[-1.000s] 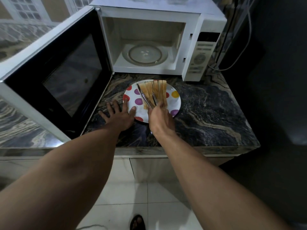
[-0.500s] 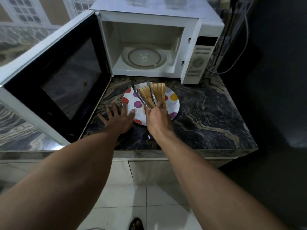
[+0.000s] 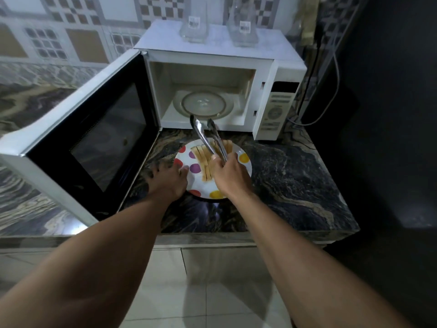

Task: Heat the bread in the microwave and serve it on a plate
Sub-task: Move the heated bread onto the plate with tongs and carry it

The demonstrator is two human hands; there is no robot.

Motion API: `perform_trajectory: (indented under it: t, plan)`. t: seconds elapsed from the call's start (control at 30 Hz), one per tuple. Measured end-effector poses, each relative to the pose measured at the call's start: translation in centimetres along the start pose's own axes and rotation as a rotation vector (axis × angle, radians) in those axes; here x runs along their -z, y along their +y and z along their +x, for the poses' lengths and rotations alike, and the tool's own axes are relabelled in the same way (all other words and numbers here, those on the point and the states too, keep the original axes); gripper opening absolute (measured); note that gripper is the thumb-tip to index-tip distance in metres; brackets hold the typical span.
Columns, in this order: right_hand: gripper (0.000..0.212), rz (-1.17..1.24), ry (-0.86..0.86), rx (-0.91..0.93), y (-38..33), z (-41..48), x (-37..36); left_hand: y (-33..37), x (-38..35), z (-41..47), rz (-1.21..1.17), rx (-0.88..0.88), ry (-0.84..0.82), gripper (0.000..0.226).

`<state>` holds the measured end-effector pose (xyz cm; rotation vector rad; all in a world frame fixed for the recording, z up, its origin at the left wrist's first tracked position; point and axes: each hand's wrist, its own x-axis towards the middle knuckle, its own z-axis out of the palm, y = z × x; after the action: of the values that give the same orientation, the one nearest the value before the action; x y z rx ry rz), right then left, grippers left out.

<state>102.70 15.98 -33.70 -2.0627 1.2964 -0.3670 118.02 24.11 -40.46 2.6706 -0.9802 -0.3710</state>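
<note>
Now that the silver metal tongs [image 3: 202, 136], gripped in the right hand [image 3: 228, 172], are lifted empty, the toasted bread slices [image 3: 201, 159] are left between the hands on the dotted white plate [image 3: 247, 168], which is touched by the open left hand [image 3: 169, 179]; serving seems done.

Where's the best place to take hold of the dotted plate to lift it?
Probably the bare left rim of the plate, coming from the near-left, where the left hand touches it. The bread covers the middle, and the right hand with tongs occupies the right side.
</note>
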Motion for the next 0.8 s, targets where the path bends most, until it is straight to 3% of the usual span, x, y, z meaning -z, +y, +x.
perform_trajectory:
  t: [0.07, 0.13, 0.23, 0.3, 0.4, 0.53, 0.63, 0.8]
  plan:
    - [0.051, 0.082, -0.007, -0.019, -0.1, 0.6, 0.2, 1.0, 1.6, 0.2, -0.106, -0.077, 0.198, 0.048]
    - [0.048, 0.185, -0.019, -0.034, -0.2, 1.2, 0.3, 2.6, 3.3, 0.3, -0.381, -0.087, 0.248, 0.040]
    - [0.042, 0.357, -0.074, -0.055, -0.8, 1.7, 1.0, 5.4, 5.9, 0.4, -0.872, -0.044, 0.036, 0.044]
    - [0.034, 0.483, -0.129, -0.084, -1.1, 1.7, 1.7, 6.8, 7.4, 0.3, -1.075, -0.002, -0.104, 0.048]
    - [0.027, 0.545, -0.215, -0.106, -1.0, 1.7, 2.1, 8.1, 8.6, 0.5, -1.118, -0.018, -0.223, 0.047]
    - [0.023, 0.589, -0.278, -0.100, -0.5, 1.7, 2.8, 9.2, 9.7, 0.4, -1.162, -0.107, -0.219, 0.028]
    - [0.024, 0.494, -0.305, -0.020, 0.1, 1.8, 4.2, 9.7, 10.8, 0.4, -1.153, -0.180, -0.271, 0.022]
    - [0.040, 0.385, -0.430, -0.003, 1.7, 2.9, 5.4, 10.3, 12.3, 1.1, -1.245, -0.226, -0.338, 0.015]
